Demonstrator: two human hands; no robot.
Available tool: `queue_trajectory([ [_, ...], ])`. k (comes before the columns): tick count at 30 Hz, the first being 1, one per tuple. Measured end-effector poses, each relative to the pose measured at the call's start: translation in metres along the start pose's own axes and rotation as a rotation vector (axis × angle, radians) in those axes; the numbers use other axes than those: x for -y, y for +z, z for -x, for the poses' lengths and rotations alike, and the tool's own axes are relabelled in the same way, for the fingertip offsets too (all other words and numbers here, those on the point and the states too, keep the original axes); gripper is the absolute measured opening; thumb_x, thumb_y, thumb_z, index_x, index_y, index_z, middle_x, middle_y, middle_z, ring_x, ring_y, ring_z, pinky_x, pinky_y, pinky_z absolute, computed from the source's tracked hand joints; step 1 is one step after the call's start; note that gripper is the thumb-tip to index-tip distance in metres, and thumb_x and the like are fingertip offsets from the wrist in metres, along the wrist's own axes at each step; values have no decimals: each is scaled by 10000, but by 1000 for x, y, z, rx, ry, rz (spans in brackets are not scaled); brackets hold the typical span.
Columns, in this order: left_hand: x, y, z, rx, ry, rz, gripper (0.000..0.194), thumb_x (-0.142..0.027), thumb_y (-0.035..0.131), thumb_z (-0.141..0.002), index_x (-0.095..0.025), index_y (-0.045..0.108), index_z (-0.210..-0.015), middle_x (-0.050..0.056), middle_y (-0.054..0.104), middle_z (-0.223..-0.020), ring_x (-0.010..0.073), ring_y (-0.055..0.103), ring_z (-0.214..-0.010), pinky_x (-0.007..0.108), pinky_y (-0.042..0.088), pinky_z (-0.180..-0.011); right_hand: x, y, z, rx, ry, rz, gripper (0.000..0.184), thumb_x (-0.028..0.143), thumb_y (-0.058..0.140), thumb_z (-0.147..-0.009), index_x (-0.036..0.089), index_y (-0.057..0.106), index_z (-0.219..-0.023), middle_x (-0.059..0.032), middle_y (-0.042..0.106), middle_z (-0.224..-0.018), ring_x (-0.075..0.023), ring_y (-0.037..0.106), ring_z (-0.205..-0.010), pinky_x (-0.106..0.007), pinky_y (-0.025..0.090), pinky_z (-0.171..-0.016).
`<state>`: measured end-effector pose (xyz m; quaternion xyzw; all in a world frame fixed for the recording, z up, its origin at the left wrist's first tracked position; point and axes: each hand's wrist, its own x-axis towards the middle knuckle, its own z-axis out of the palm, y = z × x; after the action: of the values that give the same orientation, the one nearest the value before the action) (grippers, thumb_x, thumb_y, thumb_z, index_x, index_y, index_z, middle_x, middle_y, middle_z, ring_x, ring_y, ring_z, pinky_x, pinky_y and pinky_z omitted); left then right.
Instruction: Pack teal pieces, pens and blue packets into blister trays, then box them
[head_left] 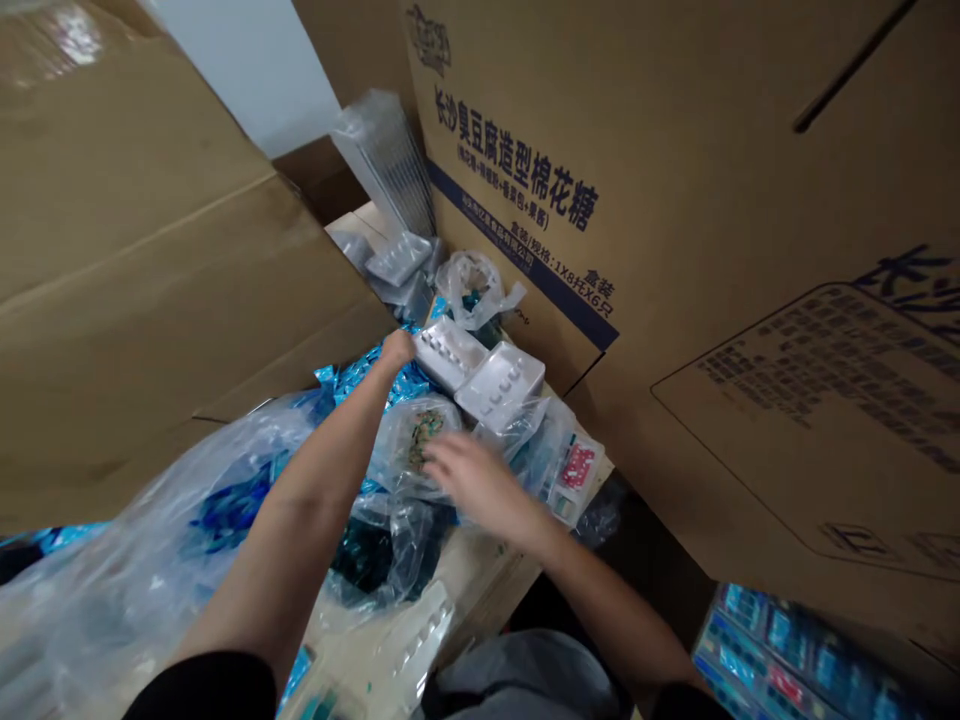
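My left hand (pixel 397 347) is closed at the left edge of a white moulded plastic tray (pixel 448 352), over shiny blue packets (pixel 375 372). Its fingertips are hidden, so what it grips does not show. A second white tray (pixel 501 385) overlaps the first on the right. My right hand (pixel 480 485), slightly blurred, reaches with fingers apart over an open clear plastic bag (pixel 390 435). Inside that bag lie small green and brown packets (pixel 426 432). I see nothing held in the right hand.
A large printed carton (pixel 675 330) walls off the right; another cardboard box (pixel 150 260) stands left. Stacked clear trays (pixel 390 150) rise at the back. Nearby are a knotted bag (pixel 472 285), a pack with a red label (pixel 577 470) and a bag of dark green packets (pixel 364 555).
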<state>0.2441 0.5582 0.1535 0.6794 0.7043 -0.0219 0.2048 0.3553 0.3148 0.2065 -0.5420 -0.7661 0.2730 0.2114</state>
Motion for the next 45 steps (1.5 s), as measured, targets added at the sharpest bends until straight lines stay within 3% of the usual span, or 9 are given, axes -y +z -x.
queue_trajectory([
  [3,-1,-1,-2,1,-16,-57,321,-341,602,-892,-156,591,-1154,89,612,-1175,224,609,-1061,423,526,-884,-44,-23,-49,6,154,128,292,167,524,-911,18,626,-1140,-233,607,-1233,-302,545,-1184,-440,376,-1057],
  [8,-5,-2,2,-37,-30,-56,338,-359,607,-888,-150,592,-1153,97,619,-1163,223,615,-1050,413,527,-876,-83,-7,-101,79,225,212,338,211,635,-852,36,630,-1140,-246,590,-1270,-331,490,-1262,-482,242,-1137],
  [20,2,-50,43,-252,14,299,207,-128,386,-927,-122,529,-1076,164,678,-998,228,693,-864,328,531,-759,-82,-32,-99,-176,253,24,349,165,483,-913,134,568,-1250,-151,614,-1284,-247,551,-1224,-410,386,-1068],
  [24,42,-73,93,-385,35,605,243,-140,358,-930,-154,500,-1126,88,653,-1013,132,667,-738,244,553,-639,-65,-40,-80,-298,198,-168,348,209,407,-928,139,603,-1208,-139,648,-1216,-221,613,-1120,-374,474,-981],
  [28,82,-76,171,-605,271,943,213,-223,504,-896,-188,581,-1091,41,645,-1010,129,646,-820,245,571,-682,-24,-26,-60,-248,107,-763,387,462,535,-864,187,658,-1108,-112,669,-1178,-235,639,-1076,-421,486,-984],
  [32,111,-61,255,-999,451,618,238,-156,531,-894,-257,600,-1099,15,618,-1037,132,630,-971,274,550,-837,23,-17,-49,168,165,-1322,658,756,429,-791,220,633,-1113,-122,581,-1324,-278,612,-1151,-495,511,-952],
  [36,132,-30,319,-1047,650,262,453,-57,555,-856,-346,555,-1204,-17,609,-1148,133,628,-1077,342,497,-1014,63,-13,-48,388,185,-1437,682,754,463,-756,184,620,-1094,-129,683,-1106,-291,643,-1084,-487,562,-868],
  [40,145,3,358,-1095,514,71,560,-26,591,-802,-353,535,-1254,9,479,-1377,164,547,-1222,368,438,-1093,96,8,-43,386,218,-1340,434,429,720,-672,230,599,-1038,-11,708,-873,-203,695,-838,-374,603,-761],
  [45,176,34,413,-950,177,114,580,-45,535,-801,-290,453,-1320,83,363,-1450,239,431,-1349,407,456,-1072,116,42,-32,392,114,-1207,297,364,685,-752,253,606,-1016,26,687,-844,-142,671,-760,-310,587,-721],
])
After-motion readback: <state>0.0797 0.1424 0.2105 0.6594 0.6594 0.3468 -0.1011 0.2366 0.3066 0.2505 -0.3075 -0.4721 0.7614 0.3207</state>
